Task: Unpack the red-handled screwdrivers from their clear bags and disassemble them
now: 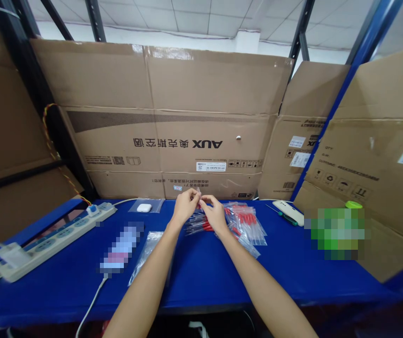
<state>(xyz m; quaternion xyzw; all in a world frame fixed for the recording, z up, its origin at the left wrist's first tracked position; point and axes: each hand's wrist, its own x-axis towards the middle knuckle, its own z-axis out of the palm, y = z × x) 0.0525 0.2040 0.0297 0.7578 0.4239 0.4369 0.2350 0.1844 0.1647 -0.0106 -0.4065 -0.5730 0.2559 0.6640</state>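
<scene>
My left hand (186, 205) and my right hand (214, 213) meet above the blue table, fingertips pinched together. Between them is a small clear piece (199, 191), with a bit of red showing below it; the fingers hide its kind. Beneath and behind my hands lie loose slim items with red ends (197, 225), partly covered by my right hand. To the right, a pile of clear zip bags (248, 220) contains red-ended items. A stack of clear plastic bags (148, 251) rests beside my left forearm, which covers part of it.
A power strip (60, 239) and a blurred phone (121, 249) with a cable occupy the left. A white case (144, 207) lies at the back. On the right are a screwdriver (287, 218), a white tool (288, 212) and a blurred green container (338, 232). Cardboard walls (173, 84) enclose the table (275, 277).
</scene>
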